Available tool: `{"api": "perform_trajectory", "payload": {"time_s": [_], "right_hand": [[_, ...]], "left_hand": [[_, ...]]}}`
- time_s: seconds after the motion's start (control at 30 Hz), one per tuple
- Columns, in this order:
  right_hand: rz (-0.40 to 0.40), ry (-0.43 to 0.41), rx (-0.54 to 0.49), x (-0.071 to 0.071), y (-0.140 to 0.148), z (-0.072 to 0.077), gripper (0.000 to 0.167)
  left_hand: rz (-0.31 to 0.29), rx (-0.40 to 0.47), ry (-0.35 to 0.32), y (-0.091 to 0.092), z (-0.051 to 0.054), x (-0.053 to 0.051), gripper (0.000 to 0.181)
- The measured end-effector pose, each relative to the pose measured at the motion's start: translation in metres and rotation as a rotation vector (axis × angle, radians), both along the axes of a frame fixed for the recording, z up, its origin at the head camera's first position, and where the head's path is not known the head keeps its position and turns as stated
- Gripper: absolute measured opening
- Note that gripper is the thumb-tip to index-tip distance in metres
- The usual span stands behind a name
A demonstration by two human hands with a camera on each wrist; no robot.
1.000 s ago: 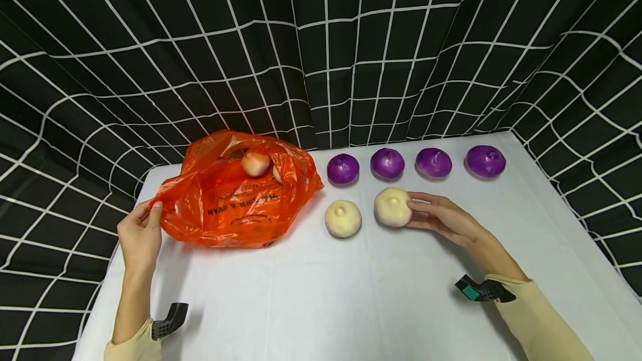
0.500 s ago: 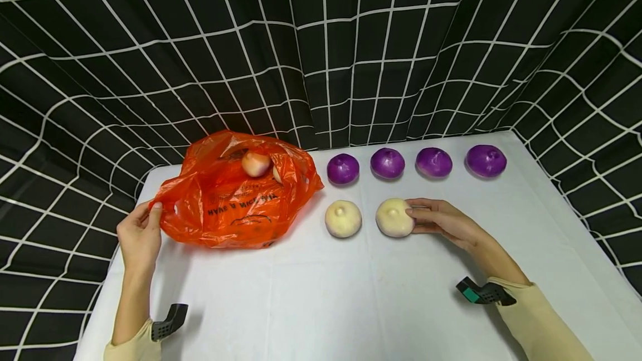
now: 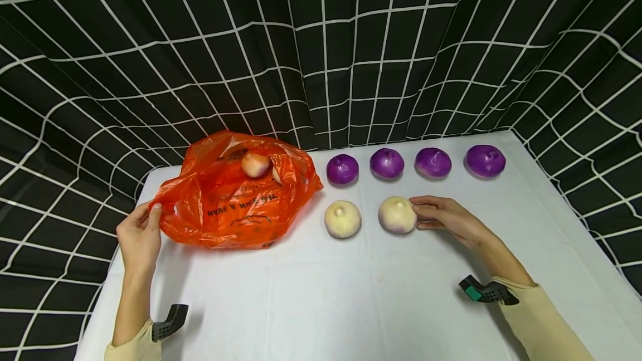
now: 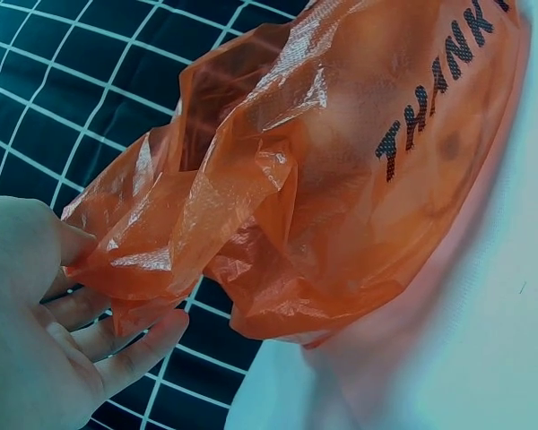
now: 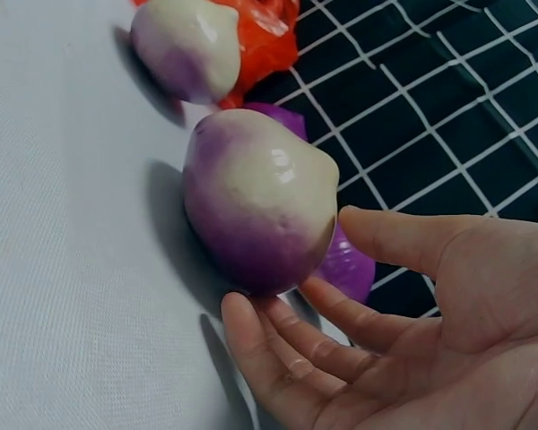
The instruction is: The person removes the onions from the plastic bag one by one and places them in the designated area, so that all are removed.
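Note:
In the head view, my left hand (image 3: 140, 238) pinches the handle edge of a red plastic bag (image 3: 236, 199), its mouth spread wide. An orange-brown onion (image 3: 255, 164) lies inside, with part of another pale round thing beside it. My right hand (image 3: 451, 220) is at the right side of a white-and-purple turnip (image 3: 397, 215) on the table. In the right wrist view, the fingertips (image 5: 242, 313) touch or nearly touch this turnip's lower side, and the thumb is just beside its edge. A second such turnip (image 3: 343, 219) sits to its left, near the bag.
Along the back of the white-covered table (image 3: 321, 299) runs a row of several glossy purple onion-like bulbs (image 3: 387, 164). Behind them and at both sides hangs a black curtain (image 3: 326, 43) with a white grid. Table surface extends in front of the turnips.
The turnip at my right hand has come slightly toward me and right, and its stub now points more upward. The right fingers have loosened and drawn back slightly. My left hand and the bag stay still.

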State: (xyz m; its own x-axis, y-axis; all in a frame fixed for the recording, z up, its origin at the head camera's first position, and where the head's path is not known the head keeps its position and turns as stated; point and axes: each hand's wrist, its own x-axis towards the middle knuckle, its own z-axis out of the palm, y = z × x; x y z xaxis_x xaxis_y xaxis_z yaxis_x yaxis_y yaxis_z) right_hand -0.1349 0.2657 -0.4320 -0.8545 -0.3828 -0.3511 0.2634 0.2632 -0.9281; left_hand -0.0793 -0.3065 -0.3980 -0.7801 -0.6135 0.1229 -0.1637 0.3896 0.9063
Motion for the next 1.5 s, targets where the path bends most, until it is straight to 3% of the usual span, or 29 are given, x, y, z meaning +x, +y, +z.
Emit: {"api": "perform_trajectory", "payload": {"time_s": [0.23,0.33,0.5,0.6,0.73,1.03,1.17,1.4,1.5], "right_hand": [[-0.002,0.073,0.054,-0.002,0.002,0.005,0.057],[-0.001,0.128,0.126,-0.004,0.0,0.009,0.055],[-0.028,0.316,0.334,-0.01,-0.013,0.025,0.05],[-0.048,0.42,0.4,-0.013,-0.025,0.037,0.047],[-0.062,0.488,0.385,-0.016,-0.044,0.051,0.043],[-0.084,0.495,0.337,-0.024,-0.086,0.07,0.042],[-0.099,0.574,0.305,-0.025,-0.114,0.076,0.038],[-0.028,0.705,0.297,-0.022,-0.182,0.085,0.039],[0.026,0.651,0.213,-0.029,-0.213,0.081,0.039]], "left_hand": [[-0.007,-0.004,0.013,0.0,-0.002,-0.001,0.033],[-0.003,0.016,0.014,0.001,-0.002,-0.001,0.033],[-0.005,0.033,0.008,0.002,-0.002,-0.002,0.033],[-0.005,0.041,0.006,0.001,-0.002,-0.002,0.033],[-0.005,0.041,0.008,0.001,-0.002,-0.001,0.033],[0.003,0.041,-0.003,0.002,-0.001,-0.003,0.034],[-0.009,0.022,0.007,0.004,-0.002,-0.004,0.033],[-0.007,0.002,-0.02,0.004,-0.001,-0.004,0.034],[-0.004,-0.001,-0.029,0.005,-0.001,-0.004,0.035]]}}
